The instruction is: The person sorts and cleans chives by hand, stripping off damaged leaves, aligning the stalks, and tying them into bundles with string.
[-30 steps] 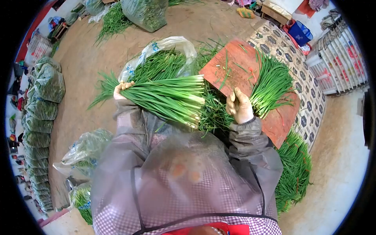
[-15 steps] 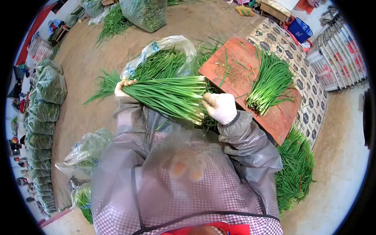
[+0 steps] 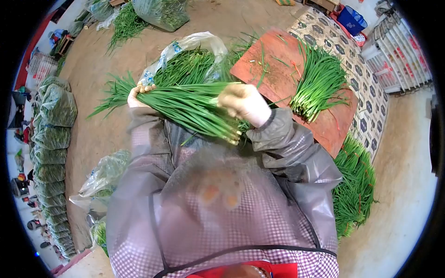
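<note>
My left hand (image 3: 140, 95) is wrapped round the leafy end of a bunch of long green stalks (image 3: 185, 101), whose pale ends point right. Over those pale ends is my right hand (image 3: 243, 103), its fingers bent and blurred by motion; what they hold, if anything, cannot be made out. A second bunch of green stalks (image 3: 320, 83) lies on the reddish board (image 3: 273, 69) to the right, beside loose scraps. Behind the held bunch, an open plastic bag (image 3: 199, 39) contains more green stalks.
Filled plastic bags (image 3: 58, 109) are lined up along the left. Bundled greens (image 3: 354, 185) lie below the board at right, next to patterned flooring (image 3: 371, 97). A blue basket (image 3: 352, 21) and white racks (image 3: 398, 58) stand at the upper right. Another plastic bag (image 3: 109, 171) sits by my left side.
My right hand has moved left from beside the board to over the pale stalk ends, its fingers now blurred. My left hand still grips the bunch, and the view has shifted slightly.
</note>
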{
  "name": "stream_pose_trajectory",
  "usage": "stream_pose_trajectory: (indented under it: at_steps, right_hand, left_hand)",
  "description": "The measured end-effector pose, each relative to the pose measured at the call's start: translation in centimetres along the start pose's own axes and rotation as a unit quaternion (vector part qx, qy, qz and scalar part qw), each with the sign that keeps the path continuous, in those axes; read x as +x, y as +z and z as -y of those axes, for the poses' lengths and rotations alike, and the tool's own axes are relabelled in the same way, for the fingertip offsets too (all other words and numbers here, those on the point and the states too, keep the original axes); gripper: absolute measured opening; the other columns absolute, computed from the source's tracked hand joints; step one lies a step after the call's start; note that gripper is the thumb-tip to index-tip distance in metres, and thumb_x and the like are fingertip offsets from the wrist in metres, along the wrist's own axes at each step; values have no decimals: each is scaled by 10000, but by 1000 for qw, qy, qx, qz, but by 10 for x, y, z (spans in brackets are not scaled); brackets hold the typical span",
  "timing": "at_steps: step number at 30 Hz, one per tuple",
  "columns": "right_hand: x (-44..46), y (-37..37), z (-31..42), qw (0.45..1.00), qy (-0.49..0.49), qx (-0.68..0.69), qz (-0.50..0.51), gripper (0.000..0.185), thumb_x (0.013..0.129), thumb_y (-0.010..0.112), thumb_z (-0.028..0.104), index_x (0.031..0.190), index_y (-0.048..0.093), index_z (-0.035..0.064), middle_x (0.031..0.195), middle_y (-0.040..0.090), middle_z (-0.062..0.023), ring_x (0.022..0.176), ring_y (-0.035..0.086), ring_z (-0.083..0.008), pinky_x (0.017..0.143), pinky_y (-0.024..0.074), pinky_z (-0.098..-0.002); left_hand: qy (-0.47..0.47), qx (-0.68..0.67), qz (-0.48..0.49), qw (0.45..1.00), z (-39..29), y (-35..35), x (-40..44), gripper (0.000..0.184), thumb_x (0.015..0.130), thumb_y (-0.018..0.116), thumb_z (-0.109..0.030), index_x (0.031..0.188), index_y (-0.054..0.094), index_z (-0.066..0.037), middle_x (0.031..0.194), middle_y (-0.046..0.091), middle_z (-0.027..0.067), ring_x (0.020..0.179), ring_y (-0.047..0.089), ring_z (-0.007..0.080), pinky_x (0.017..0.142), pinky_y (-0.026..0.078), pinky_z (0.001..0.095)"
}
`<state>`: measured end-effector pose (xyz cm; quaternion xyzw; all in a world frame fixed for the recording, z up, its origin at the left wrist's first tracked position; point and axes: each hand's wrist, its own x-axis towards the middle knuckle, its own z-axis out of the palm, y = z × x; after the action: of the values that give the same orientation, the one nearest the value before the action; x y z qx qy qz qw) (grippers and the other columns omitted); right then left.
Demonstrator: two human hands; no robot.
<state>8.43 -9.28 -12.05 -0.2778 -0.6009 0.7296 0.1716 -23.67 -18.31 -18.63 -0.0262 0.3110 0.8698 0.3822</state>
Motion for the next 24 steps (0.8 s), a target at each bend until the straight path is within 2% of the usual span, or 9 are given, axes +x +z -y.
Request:
stream_pose_trajectory:
  at_steps: [2,7,10,12,15,17,19,22,24]
  right_hand:
    - [-8,-9,0,963,-69,260,31,168,914,554,163,848,582,11,537,440,49,414,357,-39,412,289,-203]
    - [-38,-56,-15,951,-140,258,-97,235,948,523,225,869,568,9,455,358,46,374,316,-80,422,285,-251]
    - [-49,-88,-68,978,56,-200,22,341,894,600,357,838,624,22,590,542,-30,537,552,-160,529,450,-304]
    - [-47,-82,-100,696,106,-709,37,513,801,643,513,874,651,6,780,638,-118,759,639,-262,670,505,-385]
    - [-21,-37,-102,905,17,-425,23,911,755,674,558,1357,383,-60,1291,509,-267,1171,538,-310,961,435,-369]
    - [19,3,-138,988,31,-148,-15,890,722,724,545,1330,437,-36,1229,559,-229,1049,590,-328,921,461,-367]
    - [23,46,-107,964,-20,265,18,330,865,670,187,1140,589,24,966,638,-101,810,621,-166,678,489,-291]
    - [31,61,-108,982,-153,95,61,156,900,606,150,1001,612,30,749,568,-33,606,547,-142,566,461,-306]
    - [16,44,-91,911,83,376,148,179,946,503,104,1063,585,-4,616,424,41,491,409,-67,515,400,-259]
  left_hand:
    - [-1,15,-1,1000,-1,-6,5,81,784,492,-77,855,498,-39,659,459,24,642,499,185,830,462,417]
    - [-25,-12,-27,999,-11,-34,22,67,782,455,-107,745,460,-52,662,490,73,682,508,238,866,451,450]
    - [-47,-83,-37,995,-19,-81,50,74,780,437,-94,714,447,-62,719,539,117,750,527,305,902,443,490]
    - [-22,-17,-89,996,-13,-81,48,70,784,427,-75,726,464,-62,744,555,121,782,540,307,912,441,501]
    - [-9,15,-81,997,-1,-74,33,74,797,429,-63,772,497,-50,744,559,103,782,549,284,893,462,469]
    - [3,51,-121,991,4,-67,28,78,802,431,-65,784,504,-46,741,558,95,775,552,274,889,469,454]
    - [29,12,-134,990,8,-67,31,88,806,426,-63,779,508,-47,734,559,82,747,554,265,876,479,440]
    - [20,-9,-103,994,6,-58,20,81,797,427,-65,781,504,-48,699,546,77,691,542,252,882,473,444]
    - [-10,-59,-34,998,-3,-76,33,64,778,436,-65,789,495,-46,655,517,66,646,520,234,878,470,439]
